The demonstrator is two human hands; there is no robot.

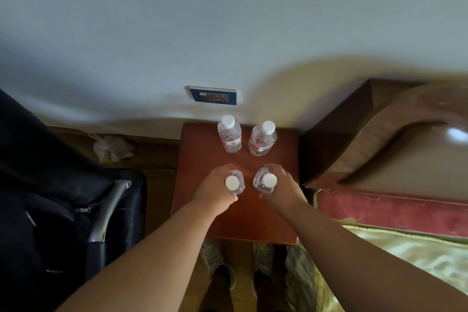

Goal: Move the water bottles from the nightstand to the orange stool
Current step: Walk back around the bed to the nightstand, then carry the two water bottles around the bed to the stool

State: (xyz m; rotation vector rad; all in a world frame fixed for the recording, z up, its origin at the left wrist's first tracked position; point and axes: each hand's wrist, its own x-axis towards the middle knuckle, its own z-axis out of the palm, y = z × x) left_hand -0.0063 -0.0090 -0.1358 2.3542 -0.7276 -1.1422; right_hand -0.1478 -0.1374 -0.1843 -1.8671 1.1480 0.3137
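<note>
A reddish-brown wooden nightstand (pixel 202 159) stands below me against the wall. At its back stand two clear water bottles with white caps, the back left bottle (pixel 230 137) and the back right bottle (pixel 262 138), both upright. Nearer me, my left hand (pixel 215 189) is wrapped around the front left bottle (pixel 234 182). My right hand (pixel 282 186) is wrapped around the front right bottle (pixel 266 181). Both held bottles are upright over the nightstand's middle. The orange stool is not in view.
A black office chair (pixel 63 197) with a chrome armrest stands close on the left. A bed (pixel 405 248) with a dark headboard and a pillow fills the right. A wall socket panel (pixel 214 95) sits above the nightstand. A plastic bag (pixel 111 148) lies on the floor at left.
</note>
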